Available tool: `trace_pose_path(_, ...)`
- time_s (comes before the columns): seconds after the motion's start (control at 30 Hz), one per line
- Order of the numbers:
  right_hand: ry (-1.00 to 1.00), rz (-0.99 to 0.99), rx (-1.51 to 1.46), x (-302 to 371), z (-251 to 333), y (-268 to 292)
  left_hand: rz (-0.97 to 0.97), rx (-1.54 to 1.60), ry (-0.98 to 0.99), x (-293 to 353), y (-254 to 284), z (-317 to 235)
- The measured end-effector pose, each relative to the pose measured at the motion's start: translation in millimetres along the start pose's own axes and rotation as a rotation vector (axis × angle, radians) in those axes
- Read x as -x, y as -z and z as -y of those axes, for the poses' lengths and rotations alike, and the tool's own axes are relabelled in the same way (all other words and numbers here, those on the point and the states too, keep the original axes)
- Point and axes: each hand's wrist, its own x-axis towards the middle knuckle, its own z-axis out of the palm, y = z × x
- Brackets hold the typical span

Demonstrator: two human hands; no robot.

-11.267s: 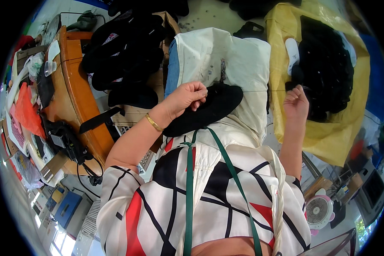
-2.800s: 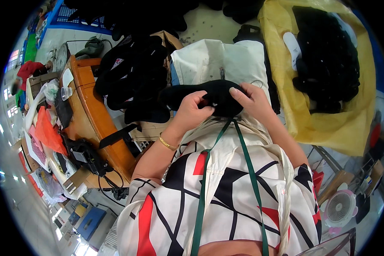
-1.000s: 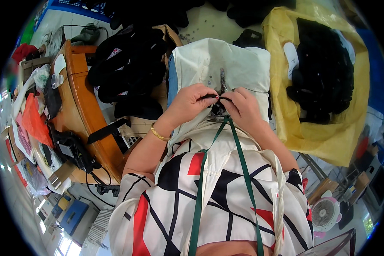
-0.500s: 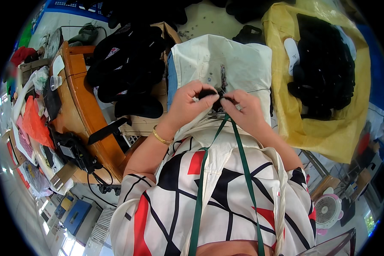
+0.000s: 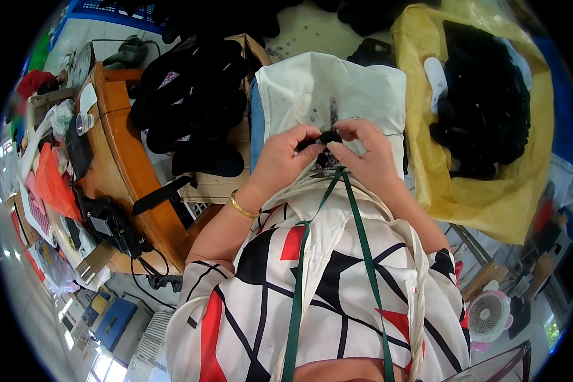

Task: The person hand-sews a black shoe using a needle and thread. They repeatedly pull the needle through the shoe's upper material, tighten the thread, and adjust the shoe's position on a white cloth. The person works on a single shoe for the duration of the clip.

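Note:
Above my lap, both hands meet over a small black piece (image 5: 328, 137) that looks like soft fabric; its exact kind cannot be made out. My left hand (image 5: 288, 156) is closed on its left part, fingers curled and thumb pressed along it. On the other side my right hand (image 5: 368, 153) pinches it between thumb and forefinger. Under the hands a white apron cloth (image 5: 356, 79) covers my lap, with a narrow line of dark speckled scraps (image 5: 333, 109) running along it. Two green straps (image 5: 358, 213) hang down my front to the apron.
On the left, black sole-shaped fabric items (image 5: 191, 95) are heaped over a cardboard box (image 5: 226, 186), next to an orange wooden table (image 5: 118, 159). To the right stands a yellow bag (image 5: 420, 44) holding more black items (image 5: 484, 102). A pink-and-white fan (image 5: 489, 314) is at the lower right.
My right hand has shifted slightly up, its fingers now reaching over the top of the black piece. More of the piece shows between my hands. The left hand has hardly moved.

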Motion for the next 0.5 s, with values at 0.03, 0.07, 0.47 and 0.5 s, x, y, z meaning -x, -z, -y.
trace_pose_path(0.03, 0.005, 0.026, 0.01, 2, 0, 1, -0.01, -0.057, -0.069, 2, -1, 1)
trace_pose_path(0.07, 0.012, 0.052, 0.021, 4, -1, 1, -0.021, -0.114, -0.14, 2, 0, 2)
trace_pose_path(0.47, -0.376, 0.436, -0.319, -1, 5, 38, 0.034, -0.258, -0.389, 12, 23, -17)
trace_pose_path(0.5, -0.352, 0.503, -0.301, -1, 6, 40, 0.05, -0.256, -0.393, 12, 23, -19)
